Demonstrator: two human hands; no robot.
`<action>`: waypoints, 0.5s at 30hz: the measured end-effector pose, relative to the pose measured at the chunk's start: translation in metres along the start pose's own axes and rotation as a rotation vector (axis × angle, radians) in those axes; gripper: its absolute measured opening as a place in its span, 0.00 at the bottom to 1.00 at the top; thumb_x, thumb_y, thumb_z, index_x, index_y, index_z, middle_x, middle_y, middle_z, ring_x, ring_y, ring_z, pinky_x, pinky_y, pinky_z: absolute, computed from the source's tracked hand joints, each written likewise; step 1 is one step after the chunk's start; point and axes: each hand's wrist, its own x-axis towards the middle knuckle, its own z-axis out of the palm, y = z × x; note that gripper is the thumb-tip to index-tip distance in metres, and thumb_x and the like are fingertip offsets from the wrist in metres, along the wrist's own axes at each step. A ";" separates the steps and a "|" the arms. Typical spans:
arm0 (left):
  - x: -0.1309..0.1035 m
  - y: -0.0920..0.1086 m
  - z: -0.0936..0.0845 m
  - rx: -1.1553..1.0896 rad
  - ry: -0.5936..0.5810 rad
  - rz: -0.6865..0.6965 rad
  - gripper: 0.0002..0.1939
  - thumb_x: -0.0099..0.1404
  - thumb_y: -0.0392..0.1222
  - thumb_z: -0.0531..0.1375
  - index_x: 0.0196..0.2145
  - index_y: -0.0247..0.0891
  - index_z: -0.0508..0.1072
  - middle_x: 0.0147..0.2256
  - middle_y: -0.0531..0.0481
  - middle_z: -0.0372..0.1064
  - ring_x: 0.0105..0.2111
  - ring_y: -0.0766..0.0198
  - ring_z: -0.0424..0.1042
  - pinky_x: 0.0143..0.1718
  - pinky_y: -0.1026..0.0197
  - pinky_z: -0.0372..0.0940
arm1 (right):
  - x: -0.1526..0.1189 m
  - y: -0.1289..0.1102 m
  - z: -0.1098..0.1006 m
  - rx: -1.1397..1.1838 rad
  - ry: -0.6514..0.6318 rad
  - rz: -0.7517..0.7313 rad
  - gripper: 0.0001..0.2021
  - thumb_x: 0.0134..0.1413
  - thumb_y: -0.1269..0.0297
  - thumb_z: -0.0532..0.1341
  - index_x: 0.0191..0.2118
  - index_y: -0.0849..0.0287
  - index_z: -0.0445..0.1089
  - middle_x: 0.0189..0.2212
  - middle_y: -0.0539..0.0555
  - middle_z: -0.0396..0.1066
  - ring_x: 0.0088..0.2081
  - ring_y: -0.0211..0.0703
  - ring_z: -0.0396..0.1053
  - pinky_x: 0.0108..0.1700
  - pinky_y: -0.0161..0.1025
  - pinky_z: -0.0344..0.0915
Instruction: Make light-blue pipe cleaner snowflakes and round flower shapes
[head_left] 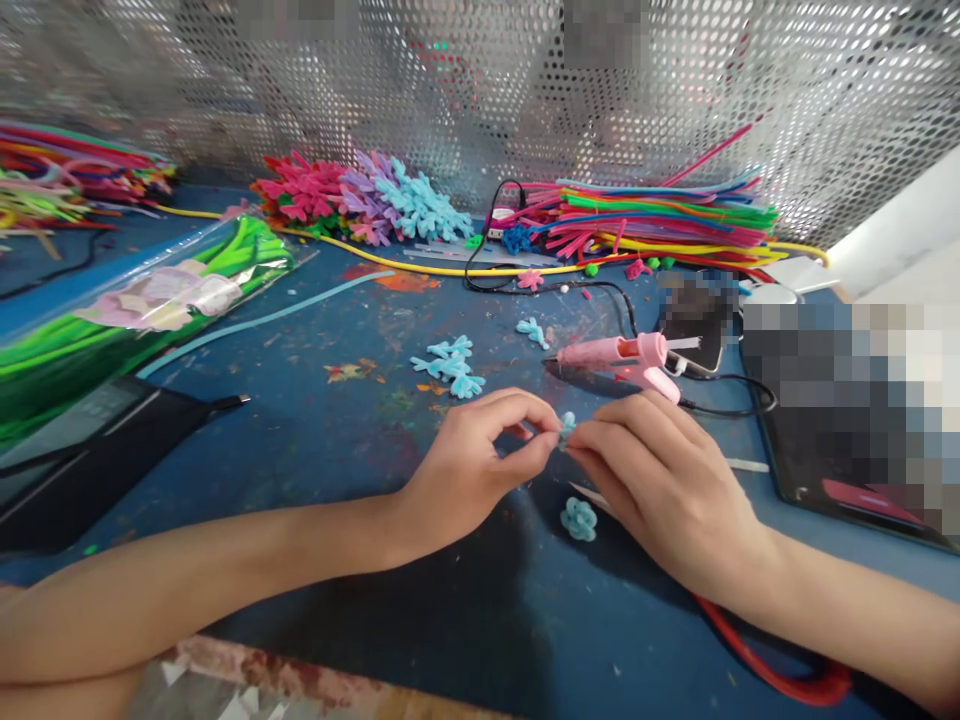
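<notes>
Between the fingertips of my left hand (491,445) and my right hand (667,485) is a small light-blue pipe cleaner piece (568,428). Both hands pinch it, and the fingers cover much of its shape. Just below them on the table lies a finished-looking light-blue pipe cleaner flower (579,519). Beyond my left hand rests a small pile of light-blue bent pipe cleaner pieces (450,366), with a single similar piece (532,332) to its right. A pink glue gun (619,355) lies behind my right hand, its nozzle pointing left.
Bundled pipe cleaners (667,220) and bent pink, purple and blue pieces (367,195) line the perforated metal screen (480,90). At left are a plastic bag of green pipe cleaners (247,250) and a black pouch (112,455). A phone (694,315), tablet (810,420) and cables sit at right.
</notes>
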 end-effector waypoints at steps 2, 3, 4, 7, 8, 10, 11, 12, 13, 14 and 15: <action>0.000 0.000 0.001 -0.058 0.018 -0.006 0.06 0.61 0.38 0.55 0.32 0.36 0.70 0.36 0.50 0.70 0.38 0.66 0.68 0.41 0.65 0.62 | 0.002 -0.001 -0.002 0.070 0.026 0.070 0.05 0.55 0.72 0.54 0.36 0.60 0.66 0.32 0.57 0.64 0.35 0.45 0.62 0.38 0.44 0.60; -0.001 0.000 0.001 -0.090 0.025 -0.019 0.06 0.62 0.38 0.55 0.33 0.36 0.70 0.36 0.50 0.70 0.38 0.65 0.68 0.41 0.65 0.62 | 0.003 -0.002 -0.002 0.109 0.047 0.111 0.05 0.55 0.71 0.54 0.37 0.60 0.65 0.33 0.57 0.64 0.36 0.45 0.61 0.39 0.44 0.60; -0.002 0.000 0.002 -0.122 0.031 -0.037 0.06 0.62 0.39 0.55 0.33 0.36 0.70 0.36 0.50 0.70 0.37 0.66 0.68 0.41 0.65 0.63 | 0.004 -0.002 -0.003 0.148 0.069 0.151 0.05 0.55 0.71 0.55 0.37 0.59 0.65 0.35 0.58 0.63 0.38 0.46 0.61 0.40 0.45 0.60; -0.004 0.000 0.002 -0.200 0.055 -0.082 0.06 0.61 0.40 0.56 0.33 0.36 0.71 0.33 0.51 0.70 0.34 0.67 0.69 0.37 0.67 0.64 | 0.005 -0.005 -0.002 0.291 0.120 0.263 0.03 0.54 0.69 0.55 0.34 0.58 0.66 0.40 0.58 0.62 0.43 0.48 0.61 0.44 0.46 0.60; -0.004 0.000 0.002 -0.218 0.062 -0.095 0.06 0.61 0.40 0.57 0.32 0.35 0.71 0.32 0.51 0.70 0.33 0.68 0.69 0.35 0.67 0.64 | 0.005 -0.005 0.000 0.355 0.129 0.299 0.03 0.54 0.68 0.55 0.33 0.58 0.66 0.40 0.58 0.62 0.43 0.47 0.61 0.44 0.45 0.60; -0.005 0.000 0.003 -0.250 0.069 -0.125 0.06 0.60 0.41 0.57 0.32 0.35 0.71 0.31 0.51 0.69 0.30 0.68 0.68 0.32 0.67 0.64 | 0.005 -0.006 0.005 0.505 0.124 0.373 0.04 0.55 0.67 0.55 0.32 0.58 0.65 0.38 0.56 0.63 0.40 0.44 0.63 0.41 0.42 0.62; -0.005 -0.001 0.003 -0.265 0.069 -0.143 0.07 0.60 0.41 0.57 0.32 0.35 0.71 0.30 0.51 0.69 0.29 0.69 0.68 0.31 0.68 0.64 | 0.005 -0.006 0.007 0.581 0.111 0.413 0.04 0.56 0.66 0.55 0.32 0.58 0.65 0.36 0.56 0.64 0.39 0.43 0.63 0.39 0.40 0.63; -0.005 -0.002 0.003 -0.278 0.067 -0.161 0.07 0.60 0.42 0.57 0.32 0.35 0.71 0.29 0.51 0.69 0.28 0.69 0.67 0.30 0.68 0.64 | 0.004 -0.005 0.010 0.652 0.092 0.451 0.05 0.56 0.65 0.54 0.32 0.58 0.65 0.35 0.55 0.65 0.37 0.41 0.64 0.37 0.38 0.63; -0.004 -0.003 0.004 -0.290 0.062 -0.179 0.08 0.60 0.42 0.57 0.32 0.34 0.71 0.29 0.51 0.68 0.28 0.69 0.67 0.29 0.68 0.63 | 0.004 -0.004 0.012 0.713 0.073 0.489 0.05 0.56 0.65 0.54 0.32 0.58 0.65 0.34 0.54 0.65 0.35 0.40 0.64 0.34 0.37 0.63; -0.003 -0.004 0.004 -0.302 0.050 -0.200 0.08 0.60 0.43 0.57 0.32 0.34 0.70 0.28 0.51 0.68 0.27 0.70 0.66 0.28 0.68 0.63 | 0.005 -0.003 0.014 0.761 0.054 0.522 0.06 0.56 0.64 0.54 0.32 0.59 0.65 0.33 0.54 0.65 0.33 0.39 0.64 0.32 0.35 0.63; -0.002 -0.004 0.004 -0.316 0.030 -0.223 0.08 0.60 0.43 0.57 0.32 0.34 0.70 0.27 0.51 0.67 0.27 0.70 0.66 0.28 0.68 0.63 | 0.005 -0.001 0.015 0.791 0.036 0.548 0.06 0.56 0.64 0.55 0.32 0.59 0.65 0.32 0.53 0.65 0.32 0.38 0.64 0.31 0.35 0.62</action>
